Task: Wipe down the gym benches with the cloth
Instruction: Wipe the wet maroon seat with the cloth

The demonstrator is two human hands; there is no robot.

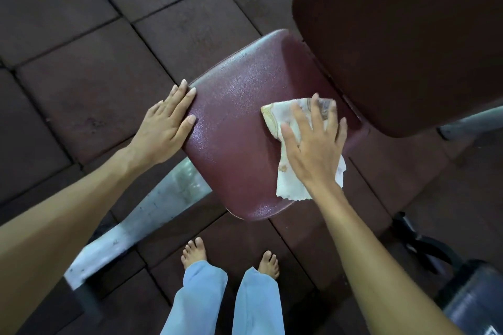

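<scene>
The right hand point(315, 144) lies flat with its fingers spread, pressing a crumpled white cloth point(284, 114) onto the dark red bench seat point(239, 128). The cloth shows past the fingertips and again below the wrist, near the seat's edge closest to the person. The left hand point(166, 128) is flat too, fingers straight and close together. Its fingertips touch the seat's rim on the side away from the cloth, and it holds nothing. Between the 2 hands the textured seat surface is bare and glossy. Beyond the right hand, a larger dark red backrest point(408, 35) rises just beside the seat. Under the left forearm a pale metal frame bar point(141, 215) runs out from below the seat. Below the hands, 2 bare feet point(193, 251) in light blue trousers point(201, 299) stand on brown floor tiles point(81, 35).
</scene>
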